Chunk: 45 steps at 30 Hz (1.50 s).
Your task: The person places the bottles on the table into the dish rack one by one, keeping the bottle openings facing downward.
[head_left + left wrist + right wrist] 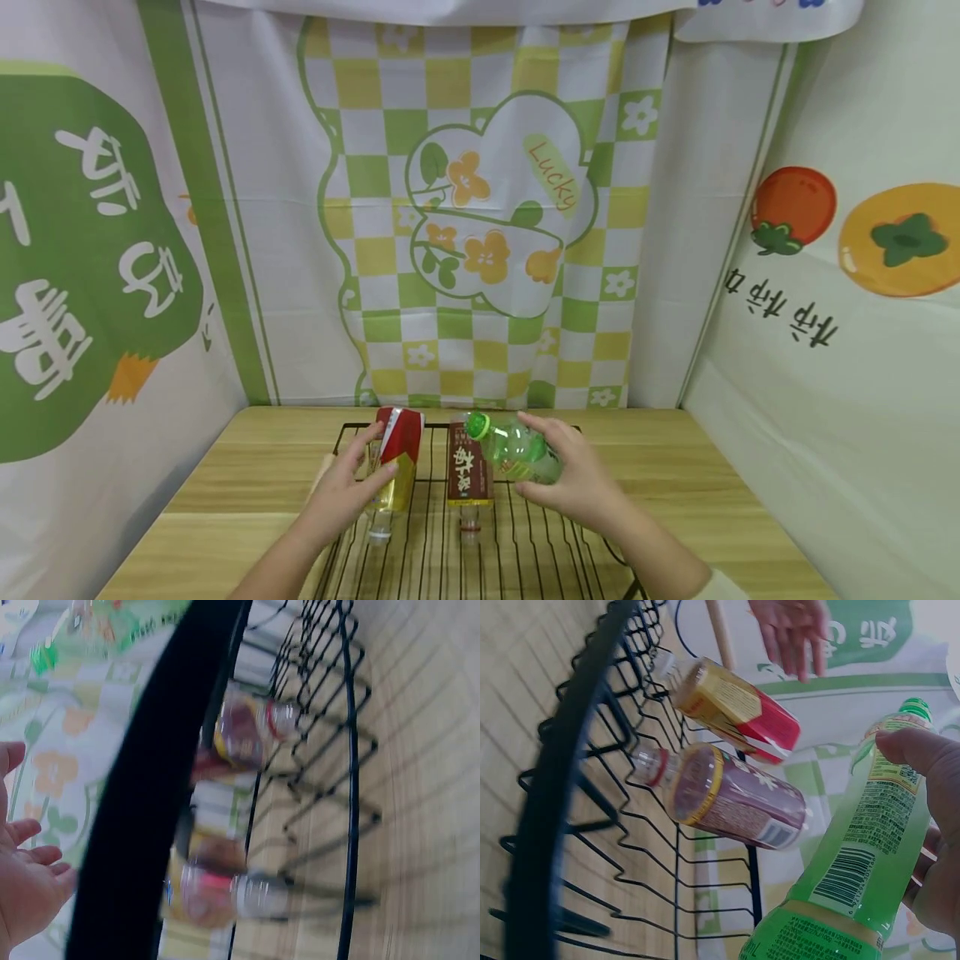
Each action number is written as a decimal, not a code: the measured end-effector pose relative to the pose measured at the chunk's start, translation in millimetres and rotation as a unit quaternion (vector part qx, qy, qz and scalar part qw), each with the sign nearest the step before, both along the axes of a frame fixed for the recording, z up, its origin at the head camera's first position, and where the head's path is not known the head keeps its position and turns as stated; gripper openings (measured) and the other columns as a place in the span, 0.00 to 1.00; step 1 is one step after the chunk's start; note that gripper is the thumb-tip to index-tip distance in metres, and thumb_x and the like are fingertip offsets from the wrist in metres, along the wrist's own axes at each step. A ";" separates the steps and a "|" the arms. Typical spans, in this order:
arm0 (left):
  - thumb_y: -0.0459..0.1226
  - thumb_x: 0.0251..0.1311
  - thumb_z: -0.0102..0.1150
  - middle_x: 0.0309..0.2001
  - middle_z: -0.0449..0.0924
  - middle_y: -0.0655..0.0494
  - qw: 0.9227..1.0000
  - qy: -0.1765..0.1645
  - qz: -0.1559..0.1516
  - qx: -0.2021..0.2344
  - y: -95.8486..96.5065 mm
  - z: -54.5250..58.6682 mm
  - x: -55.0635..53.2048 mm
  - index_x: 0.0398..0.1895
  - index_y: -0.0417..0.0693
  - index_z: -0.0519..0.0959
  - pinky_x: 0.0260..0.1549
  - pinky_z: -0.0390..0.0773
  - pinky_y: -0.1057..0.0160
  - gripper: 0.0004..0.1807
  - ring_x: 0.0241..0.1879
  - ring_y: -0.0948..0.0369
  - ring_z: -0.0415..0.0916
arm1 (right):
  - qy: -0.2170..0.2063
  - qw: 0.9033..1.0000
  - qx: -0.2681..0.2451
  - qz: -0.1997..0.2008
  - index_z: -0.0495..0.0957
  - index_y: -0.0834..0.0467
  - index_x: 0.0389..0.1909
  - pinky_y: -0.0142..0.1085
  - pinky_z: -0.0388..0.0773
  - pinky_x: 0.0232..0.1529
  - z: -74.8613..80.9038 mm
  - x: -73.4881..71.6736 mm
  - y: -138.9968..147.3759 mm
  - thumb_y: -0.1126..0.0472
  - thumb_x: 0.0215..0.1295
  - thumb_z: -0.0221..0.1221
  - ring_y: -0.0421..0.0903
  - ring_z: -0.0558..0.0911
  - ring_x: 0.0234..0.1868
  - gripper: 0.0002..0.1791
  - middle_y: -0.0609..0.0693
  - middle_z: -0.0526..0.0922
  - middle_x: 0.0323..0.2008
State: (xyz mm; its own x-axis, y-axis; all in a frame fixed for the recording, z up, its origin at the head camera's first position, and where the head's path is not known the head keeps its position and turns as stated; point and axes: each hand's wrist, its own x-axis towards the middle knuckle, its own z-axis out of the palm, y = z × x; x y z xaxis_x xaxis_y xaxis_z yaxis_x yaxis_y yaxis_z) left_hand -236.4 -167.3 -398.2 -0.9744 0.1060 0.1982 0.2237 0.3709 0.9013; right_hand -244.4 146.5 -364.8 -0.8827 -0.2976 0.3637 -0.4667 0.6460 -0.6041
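Observation:
My right hand (581,479) grips a green plastic bottle (517,450) with a bright green cap, held tilted over a black wire rack (525,550). In the right wrist view my thumb lies across its label near the neck. My left hand (337,492) is beside a red and gold bottle (401,454); the right wrist view shows that hand's fingers extended, apart from the bottle. A dark brown-purple labelled bottle (739,799) is next to the red and gold one. Both of these point their capped ends down among the rack's wires.
The rack stands on a wood-grain table (240,475). Printed cloth hangs behind, with a green and yellow checked panel (480,350), and on both sides. A pale wooden bar (720,634) runs beside the rack at the left.

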 end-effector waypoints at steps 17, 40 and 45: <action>0.41 0.61 0.66 0.71 0.58 0.31 0.980 -0.051 -0.185 0.058 53.1 4.4 6.3 0.74 0.40 0.57 0.55 0.80 0.47 0.42 0.61 0.35 0.70 | -0.012 0.989 0.106 0.100 0.68 0.44 0.68 0.55 0.79 0.49 -15.8 9.9 -12.5 0.55 0.46 0.74 0.54 0.74 0.59 0.45 0.52 0.76 0.61; 0.45 0.50 0.74 0.54 0.79 0.48 0.987 -0.039 -0.152 -0.034 66.5 -6.2 7.9 0.59 0.51 0.74 0.43 0.83 0.50 0.32 0.52 0.53 0.76 | 0.031 0.969 0.205 0.137 0.64 0.35 0.70 0.58 0.71 0.61 -17.4 12.9 -19.0 0.52 0.48 0.73 0.51 0.74 0.62 0.47 0.46 0.76 0.61; 0.44 0.51 0.73 0.53 0.79 0.49 0.990 -0.037 -0.133 -0.016 66.4 -7.9 6.3 0.59 0.48 0.74 0.45 0.82 0.51 0.32 0.52 0.54 0.75 | 0.047 0.974 0.179 0.126 0.66 0.41 0.70 0.58 0.72 0.60 -21.1 10.1 -18.6 0.52 0.48 0.73 0.53 0.74 0.63 0.45 0.49 0.75 0.62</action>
